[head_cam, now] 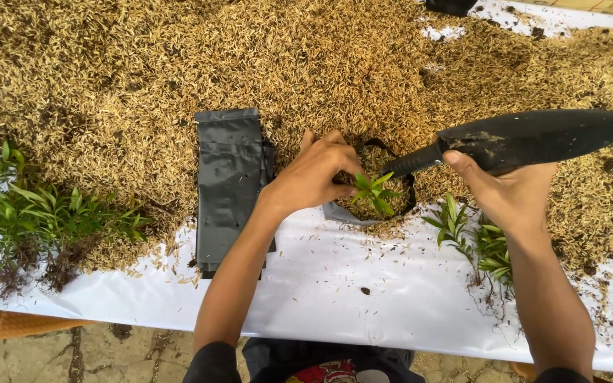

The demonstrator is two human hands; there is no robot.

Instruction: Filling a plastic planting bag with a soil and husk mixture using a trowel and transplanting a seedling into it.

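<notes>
We have one green seedling [375,190] standing in the small black grow bag [363,213] at the middle of the table [335,284], our left hand [313,177] pinching its stem while our right hand [509,191] is closed around the black trowel [533,138], handle end in the bag. The bag looks already filled with husk mix [179,64]. Flat bags [230,181] and loose seedlings at the left edge [51,220] and near our right wrist [473,241] remain unpotted.

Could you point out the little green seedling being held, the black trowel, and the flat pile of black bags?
seedling [373,190], head view, on its green leaves above the filled bag.
black trowel [540,136], head view, on the middle of the broad blade.
flat black bags [227,184], head view, on the middle of the top bag.
</notes>
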